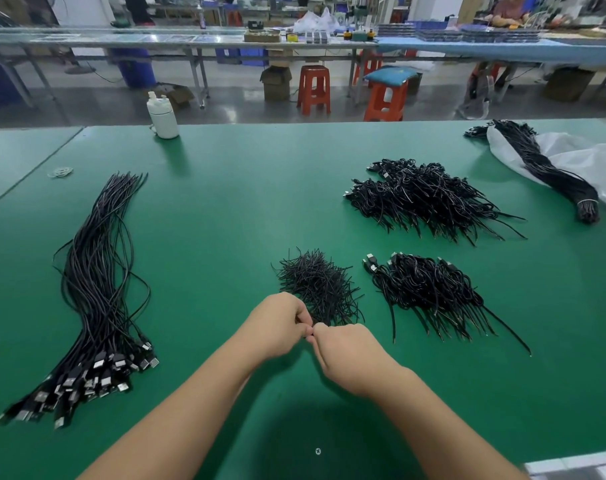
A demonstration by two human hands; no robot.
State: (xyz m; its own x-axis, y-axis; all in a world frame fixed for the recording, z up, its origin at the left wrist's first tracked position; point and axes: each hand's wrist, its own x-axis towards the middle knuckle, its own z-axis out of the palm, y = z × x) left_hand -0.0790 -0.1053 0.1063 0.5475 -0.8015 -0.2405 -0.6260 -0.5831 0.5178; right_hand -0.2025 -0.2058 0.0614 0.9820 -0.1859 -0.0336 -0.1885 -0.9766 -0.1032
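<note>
On green worktop [225, 202], L to R: loose USB cables [97, 289] are lying stretched out at far left. Near centre, left hand [280, 323] & right hand [350, 355] are meeting fingertip to fingertip, both pinching a short black wire piece [308, 337], mostly hidden, just in front of wire-piece pile [318, 289]. Coiled cable bundles [429, 292] are sitting to the right, w/ bagged bundle [551, 168] beyond.

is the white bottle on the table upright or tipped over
Upright: the white bottle stands on its base on the green table, cap end up.
</note>
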